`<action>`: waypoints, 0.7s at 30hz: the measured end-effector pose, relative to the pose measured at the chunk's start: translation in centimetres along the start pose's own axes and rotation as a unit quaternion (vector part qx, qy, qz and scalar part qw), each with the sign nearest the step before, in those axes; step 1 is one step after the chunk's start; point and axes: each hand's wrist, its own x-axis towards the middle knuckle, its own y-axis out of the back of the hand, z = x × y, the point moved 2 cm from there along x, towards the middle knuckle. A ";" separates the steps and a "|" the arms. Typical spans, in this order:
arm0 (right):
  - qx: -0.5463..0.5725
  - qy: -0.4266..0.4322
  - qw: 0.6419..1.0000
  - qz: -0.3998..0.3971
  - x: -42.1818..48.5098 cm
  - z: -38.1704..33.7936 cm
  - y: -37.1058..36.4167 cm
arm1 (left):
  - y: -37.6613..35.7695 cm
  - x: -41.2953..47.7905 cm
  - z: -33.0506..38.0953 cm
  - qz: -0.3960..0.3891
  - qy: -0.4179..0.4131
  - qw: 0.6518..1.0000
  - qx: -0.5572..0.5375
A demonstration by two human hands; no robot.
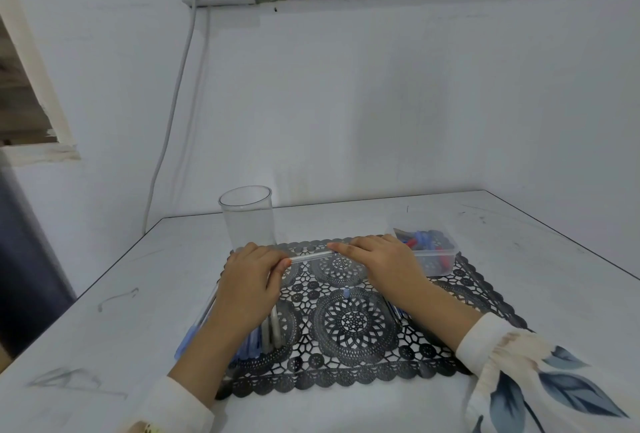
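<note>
Mid-assembly, it seems: left hand (247,280) and right hand (377,259) pinch the clear pen (310,256) by its ends, and the next move likely calls for reaching into the tub (437,264) at two o'clock.

A black lace placemat (353,325) lies on the white table (519,252). A clear cup (247,221) stands at its eleven o'clock and a plastic tub (437,263) at two o'clock.

Both ends of the clear pen barrel (310,256) vanish inside the left hand (249,280) and right hand (381,259). A forearm hides most of the pens (256,344); what fills the box (440,263) is blurred.
</note>
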 end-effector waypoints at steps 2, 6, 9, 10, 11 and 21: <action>0.007 -0.013 1.000 0.004 0.0 0.1 -0.2 | 0.1 0.0 0.2 0.001 -0.006 1.000 -0.002; -0.009 -0.052 0.998 0.046 0.2 -0.1 -0.3 | 0.2 0.0 0.3 0.000 -0.011 1.000 -0.004; -0.040 -0.110 0.991 0.062 0.2 0.0 0.1 | 0.2 0.0 0.3 0.004 -0.013 1.000 -0.004; -0.049 -0.124 0.989 0.068 0.1 0.1 0.1 | 0.2 0.0 0.3 0.005 -0.014 1.000 -0.004; -0.055 -0.141 0.986 0.064 0.0 0.1 0.2 | 0.2 0.0 0.4 0.006 -0.013 1.000 -0.003; -0.009 -0.168 0.981 0.095 0.1 -0.6 0.9 | 0.2 0.0 0.4 0.003 -0.008 1.000 -0.001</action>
